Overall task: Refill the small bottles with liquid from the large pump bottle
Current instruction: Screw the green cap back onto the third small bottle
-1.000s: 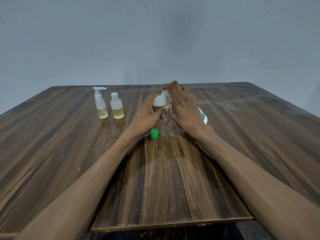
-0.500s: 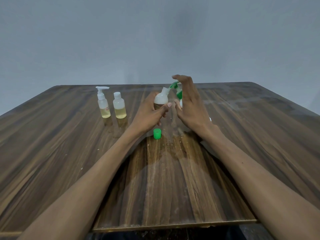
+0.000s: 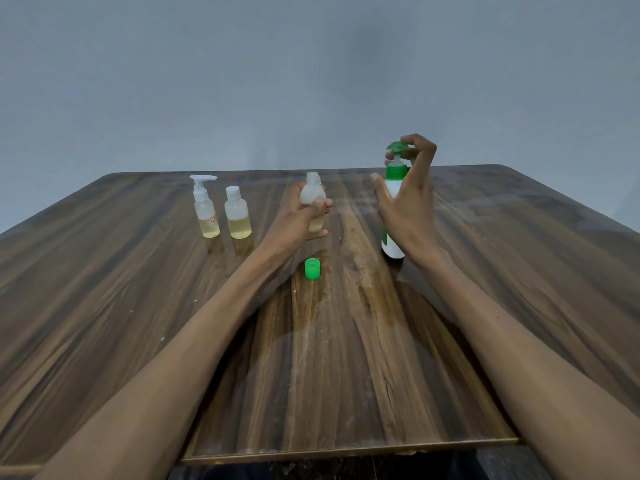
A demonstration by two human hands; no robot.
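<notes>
Gripping an uncapped small bottle point(image 3: 312, 202) in our left hand point(image 3: 297, 223), our right hand point(image 3: 408, 199) pinches the pump bottle point(image 3: 393, 216) top, upright on the worktop point(image 3: 138, 306)

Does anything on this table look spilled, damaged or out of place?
Only the green cap, lying loose on the table in front of the open small bottle in the left hand. No clear spill.

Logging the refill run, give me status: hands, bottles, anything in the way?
Left hand grips uncapped small bottle. Right hand holds large pump bottle, fingers on pump head. Green cap on table. Path clear.
</notes>
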